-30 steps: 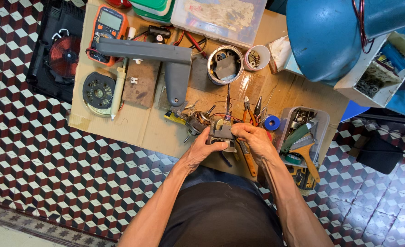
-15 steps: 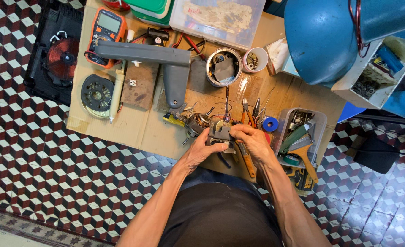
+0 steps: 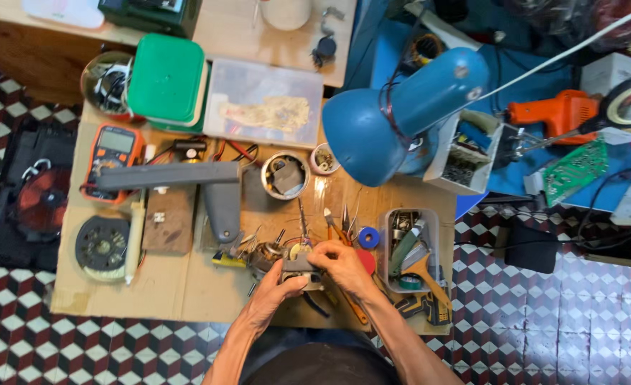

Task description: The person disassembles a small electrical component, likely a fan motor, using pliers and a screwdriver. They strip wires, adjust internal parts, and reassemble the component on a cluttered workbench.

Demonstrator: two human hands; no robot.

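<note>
Low in the frame's centre, both hands closed around a small motor part point(image 3: 299, 269): the left hand point(image 3: 276, 292) gripped it from below, the right hand point(image 3: 344, 265) from the right. Fingers hid most of it; its wires near the copper windings point(image 3: 264, 252) were hard to make out.

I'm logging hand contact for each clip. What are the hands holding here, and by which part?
Both the left hand and right hand grip a small grey motor part by its opposite sides, just above the cardboard.
</note>
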